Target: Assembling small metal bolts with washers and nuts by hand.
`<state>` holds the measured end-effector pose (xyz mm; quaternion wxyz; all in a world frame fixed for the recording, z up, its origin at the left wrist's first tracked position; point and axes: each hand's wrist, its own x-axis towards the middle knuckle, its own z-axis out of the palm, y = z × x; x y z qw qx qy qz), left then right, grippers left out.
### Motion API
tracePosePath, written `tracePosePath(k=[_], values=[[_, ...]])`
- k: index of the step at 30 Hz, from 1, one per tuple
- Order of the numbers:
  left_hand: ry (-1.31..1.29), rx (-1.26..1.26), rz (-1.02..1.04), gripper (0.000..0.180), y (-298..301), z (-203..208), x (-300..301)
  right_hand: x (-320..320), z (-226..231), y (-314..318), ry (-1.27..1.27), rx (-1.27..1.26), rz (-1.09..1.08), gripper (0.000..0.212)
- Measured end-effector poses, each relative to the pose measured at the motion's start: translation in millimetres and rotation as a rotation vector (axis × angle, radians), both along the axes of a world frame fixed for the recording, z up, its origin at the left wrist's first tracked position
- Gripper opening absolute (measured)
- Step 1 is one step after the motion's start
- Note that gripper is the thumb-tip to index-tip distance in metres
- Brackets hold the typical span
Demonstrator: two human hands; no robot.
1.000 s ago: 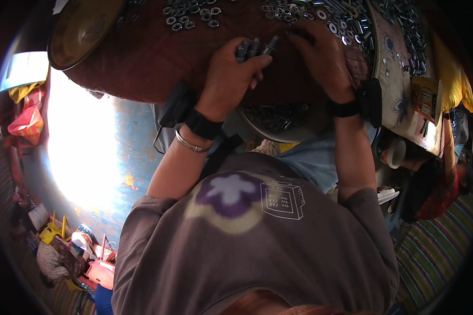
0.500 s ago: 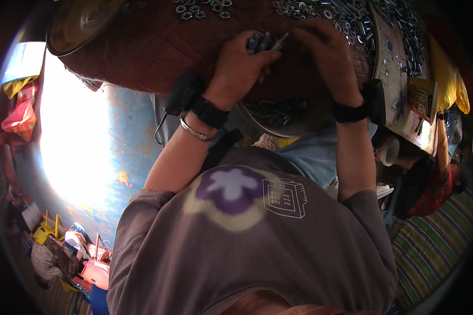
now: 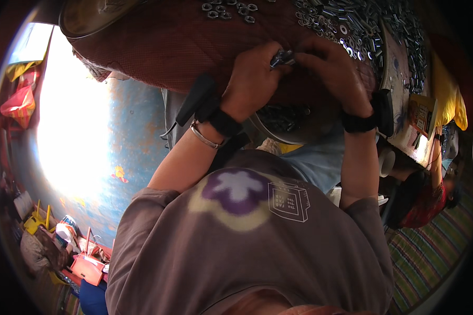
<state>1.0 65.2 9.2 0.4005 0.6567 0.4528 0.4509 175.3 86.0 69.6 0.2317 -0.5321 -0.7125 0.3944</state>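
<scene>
My left hand (image 3: 252, 79) is closed around several metal bolts (image 3: 282, 59), their ends showing beyond the thumb and fingers. Just to its right, my right hand (image 3: 339, 71) has its thumb and fingers bent together close to those bolts. Whatever is between these fingertips is too small and dark to make out. Both hands are above the near edge of a dark red padded cloth (image 3: 189, 58). Underneath them, partly covered by my arms, a round metal pan (image 3: 294, 140) holds dark bolts (image 3: 281, 119).
Loose hex nuts (image 3: 226, 16), washers (image 3: 347, 44) and a heap of metal sleeves (image 3: 360, 18) lie on the cloth's far side. A round brass-coloured dish (image 3: 79, 23) stands at far left. Rightward are a patterned board (image 3: 397, 73), a packet (image 3: 422, 113) and another person (image 3: 423, 205).
My hands have drawn closer together, the right fingers coming up to the bolts in my left hand. Those bolts have turned and now point less upward. The whole view has shifted slightly.
</scene>
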Motion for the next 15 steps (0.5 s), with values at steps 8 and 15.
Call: tracePosePath(k=[8, 15], values=[[-0.382, -0.520, 0.053, 0.015, -10.5, 21.0, -34.4, -40.8, -19.9, 27.2, 0.005, 0.505, -0.017, 0.020], [-0.391, -0.527, 0.090, 0.016, -10.4, 23.0, -51.6, -77.6, -29.3, 43.8, -0.331, 0.470, -0.090, 0.026]])
